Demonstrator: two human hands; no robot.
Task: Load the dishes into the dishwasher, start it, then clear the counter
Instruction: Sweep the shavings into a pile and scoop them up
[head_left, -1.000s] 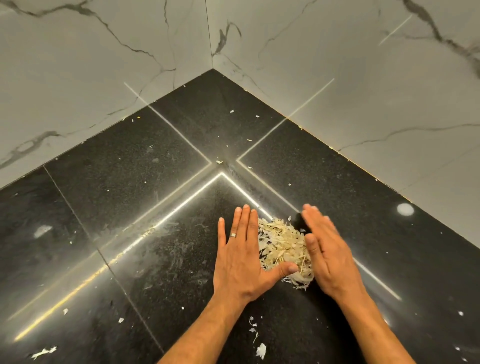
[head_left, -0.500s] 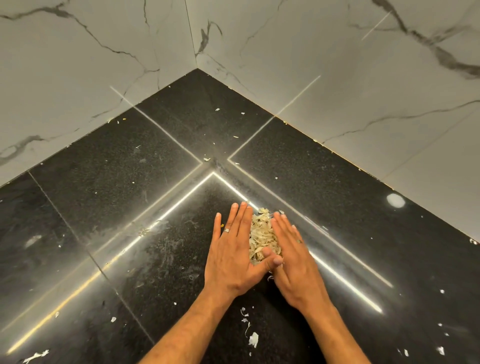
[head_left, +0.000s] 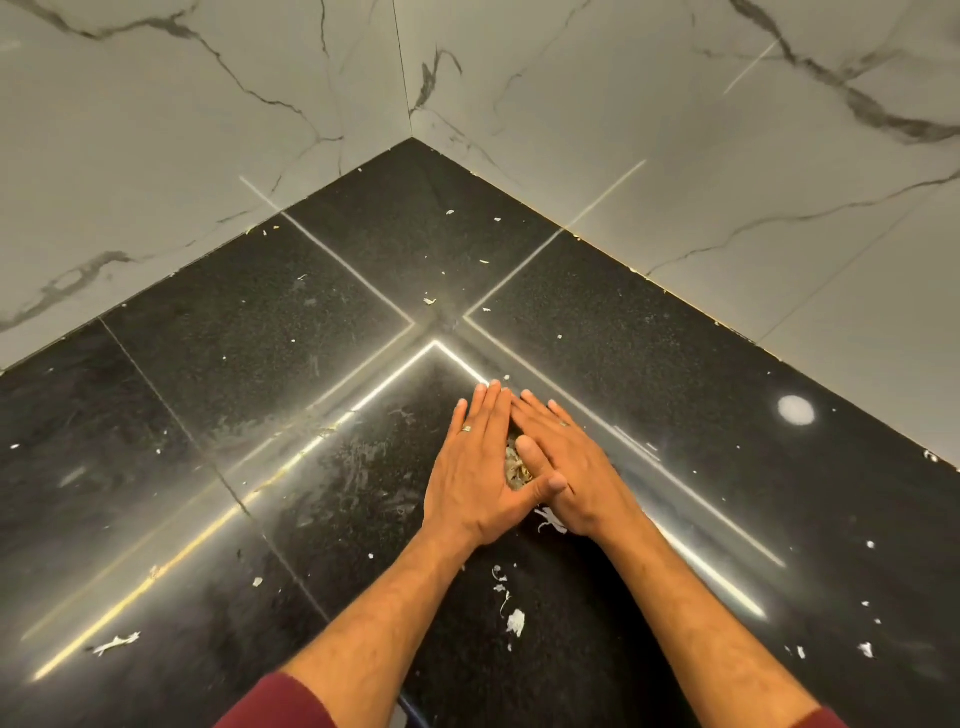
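Nearest the camera, two dark red sleeve (head_left: 283, 699) cuffs give way to bare forearms reaching out over a glossy black table (head_left: 234, 364) of speckled stone. Pale scraps (head_left: 515, 621) lie loose between the forearms, and more flecks are scattered across the surface on both sides. Farther out, the left hand (head_left: 480, 467) and right hand (head_left: 563, 462) lie with straight fingers, angled toward each other and meeting at the fingertips, the left thumb across the right hand; neither grip is clenched, both press inward on a heap of peelings (head_left: 517, 465) that shows only through the gap between them. Each hand wears a ring. Bright strip-light reflections cross the stone beyond the hands, with a round light spot (head_left: 796, 410) at right. Farthest back, the table ends in a corner of white marble wall (head_left: 597, 104) with grey veins.
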